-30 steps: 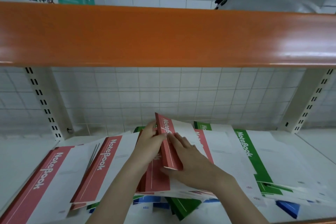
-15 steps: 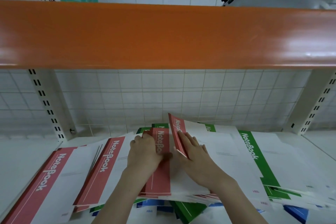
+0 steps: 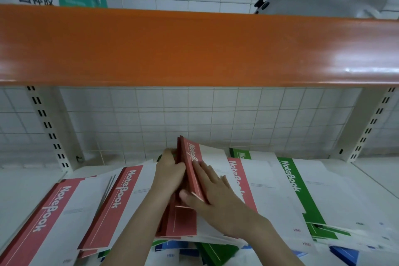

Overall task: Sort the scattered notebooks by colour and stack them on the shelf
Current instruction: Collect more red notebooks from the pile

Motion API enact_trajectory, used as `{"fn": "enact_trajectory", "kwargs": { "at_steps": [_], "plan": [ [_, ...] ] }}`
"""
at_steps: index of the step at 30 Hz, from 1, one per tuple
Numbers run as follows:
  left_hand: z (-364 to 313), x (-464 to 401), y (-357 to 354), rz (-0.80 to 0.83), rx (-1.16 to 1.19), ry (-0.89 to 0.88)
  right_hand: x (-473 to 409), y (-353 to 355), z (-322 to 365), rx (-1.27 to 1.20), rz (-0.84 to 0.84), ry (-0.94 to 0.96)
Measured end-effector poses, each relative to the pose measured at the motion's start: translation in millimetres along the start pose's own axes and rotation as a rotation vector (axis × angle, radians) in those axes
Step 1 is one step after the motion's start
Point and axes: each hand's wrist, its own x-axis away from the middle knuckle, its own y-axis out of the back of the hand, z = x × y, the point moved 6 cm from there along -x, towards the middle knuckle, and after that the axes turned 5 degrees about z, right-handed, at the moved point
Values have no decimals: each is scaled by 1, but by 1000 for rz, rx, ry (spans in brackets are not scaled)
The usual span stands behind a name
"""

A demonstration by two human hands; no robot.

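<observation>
White shelf board (image 3: 26,183) under an orange shelf beam (image 3: 194,49) carries scattered notebooks. Left hand (image 3: 170,168) and right hand (image 3: 213,192) together grip a raised red notebook (image 3: 191,162) at mid-shelf, over the pile; a green notebook (image 3: 289,176) lies flat toward the right edge

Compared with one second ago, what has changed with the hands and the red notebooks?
The left hand dropped to press the pile half a second ago, then returned to the raised red notebooks, whose spine edge it now grips. The right hand stayed on their cover, and another red notebook now shows beside it. The left red notebooks and the green notebook stayed put.
</observation>
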Motion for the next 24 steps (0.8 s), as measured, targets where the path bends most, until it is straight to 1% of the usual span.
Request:
{"fn": "enact_trajectory", "kwargs": {
  "at_steps": [2,3,4,5,6,7,9,10,11,12,13,14,18,20,24],
  "plan": [
    [-2,6,-9,100,226,52,1,-1,0,35,0,-12],
    [-5,7,-12,137,296,46,0,0,-3,60,-17,-21],
    [-11,9,-14,154,313,17,-1,2,-5,83,-40,-28],
    [-15,10,-13,149,278,-31,-3,3,-8,95,-65,-35],
    [-17,8,-10,119,153,-92,-4,4,-10,93,-89,-44],
    [-16,5,-7,74,-48,-154,-4,6,-12,82,-110,-55],
    [-11,0,-6,31,-587,-197,-5,8,-15,62,-132,-66],
    [-7,-2,-5,23,-800,-159,-5,8,-16,60,-133,-66],
    [-1,-2,-5,41,-929,-99,-5,8,-16,61,-131,-66],
    [2,0,-7,90,-971,-29,-5,8,-16,63,-127,-66],
    [2,4,-8,134,-954,31,-5,7,-17,65,-122,-68],
    [3,6,-9,145,-924,59,-5,7,-17,64,-117,-71],
    [-5,10,-8,38,-880,31,-3,6,-17,43,-108,-70],
    [-9,11,-8,-2,-756,2,0,9,-16,24,-119,-58],
    [-21,13,-9,-101,-464,-150,6,16,-10,-38,-164,-18]
  ]
}}
